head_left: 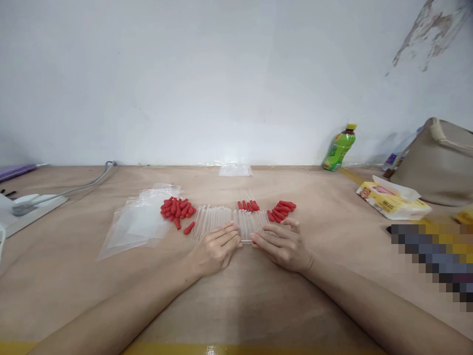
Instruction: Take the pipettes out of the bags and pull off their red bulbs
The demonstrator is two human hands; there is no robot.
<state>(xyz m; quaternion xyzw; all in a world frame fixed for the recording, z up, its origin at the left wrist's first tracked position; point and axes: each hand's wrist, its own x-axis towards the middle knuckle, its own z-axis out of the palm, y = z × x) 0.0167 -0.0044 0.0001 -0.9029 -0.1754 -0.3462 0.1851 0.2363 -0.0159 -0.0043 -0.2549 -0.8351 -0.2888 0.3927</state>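
Observation:
A thin clear glass tube (pixel 246 241) lies crosswise between my two hands. My left hand (pixel 220 246) is closed around its left end. Closed at the other end is my right hand (pixel 284 245), where a bit of a red rubber bulb (pixel 254 241) shows by the fingertips. Just beyond the hands, many clear glass tubes (pixel 214 219) lie side by side. A pile of red rubber bulbs (pixel 177 208) is to the left, with one loose bulb (pixel 189 228) nearer me. Tubes fitted with red bulbs (pixel 281 211) lie at the right, and several more bulbs (pixel 248 205) are behind the row.
Clear plastic bags (pixel 136 222) lie at the left, and a small bag (pixel 235 170) is by the wall. A green bottle (pixel 340 148), a tissue pack (pixel 393 199) and a beige bag (pixel 432 167) stand at the right. A grey cable (pixel 88 185) runs across the left.

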